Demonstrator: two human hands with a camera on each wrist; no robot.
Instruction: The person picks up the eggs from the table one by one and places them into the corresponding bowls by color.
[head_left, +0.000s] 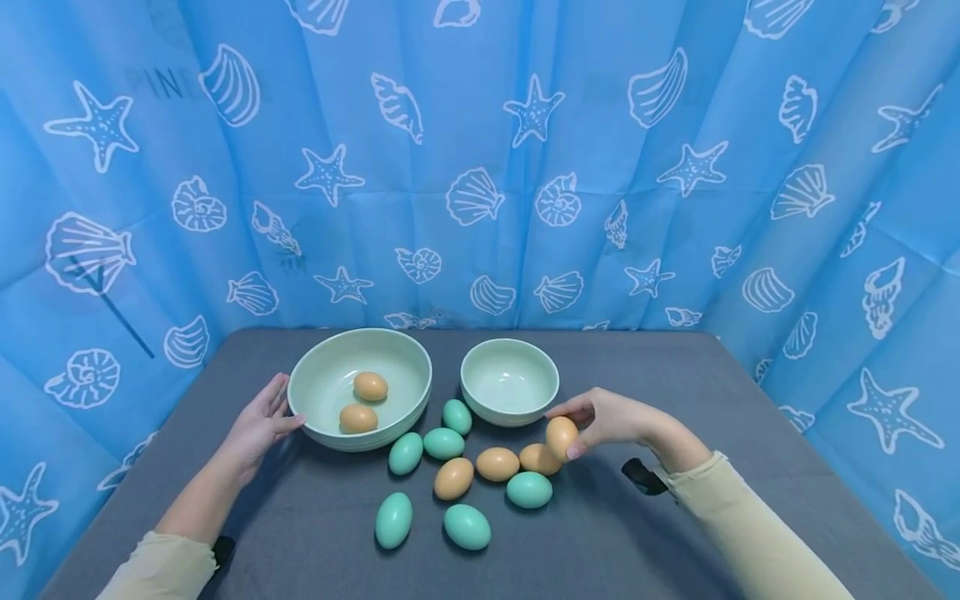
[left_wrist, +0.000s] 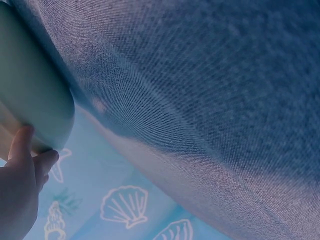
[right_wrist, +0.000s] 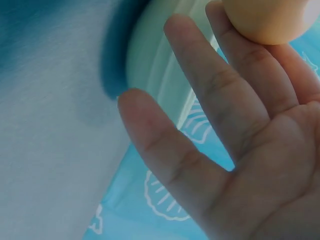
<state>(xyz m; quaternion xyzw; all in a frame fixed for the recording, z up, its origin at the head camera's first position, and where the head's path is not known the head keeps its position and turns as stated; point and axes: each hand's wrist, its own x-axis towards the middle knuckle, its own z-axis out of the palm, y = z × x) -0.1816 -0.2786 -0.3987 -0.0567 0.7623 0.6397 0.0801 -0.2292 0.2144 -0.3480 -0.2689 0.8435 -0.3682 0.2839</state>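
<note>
My left hand (head_left: pixel 251 429) rests against the near left side of the large pale green bowl (head_left: pixel 412 408), thumb at the rim and fingers extended along the outer wall. In the left wrist view its fingertips touch the bowl's outside (left_wrist: pixel 40 80). Two brown eggs (head_left: pixel 371 386) lie inside that bowl. My right hand (head_left: pixel 618 421) pinches a brown egg (head_left: pixel 562 438) between thumb and fingers, just right of the small pale green bowl (head_left: pixel 510 416). The right wrist view shows this egg (right_wrist: pixel 270 20) at the top, with other fingers spread apart from it.
Several green eggs (head_left: pixel 467 527) and three brown eggs (head_left: pixel 453 479) lie on the grey cloth-covered table (head_left: pixel 315 533) in front of the bowls. One brown egg (head_left: pixel 538 459) sits partly behind the held one. A blue shell-print curtain (head_left: pixel 480 250) hangs behind and at the sides.
</note>
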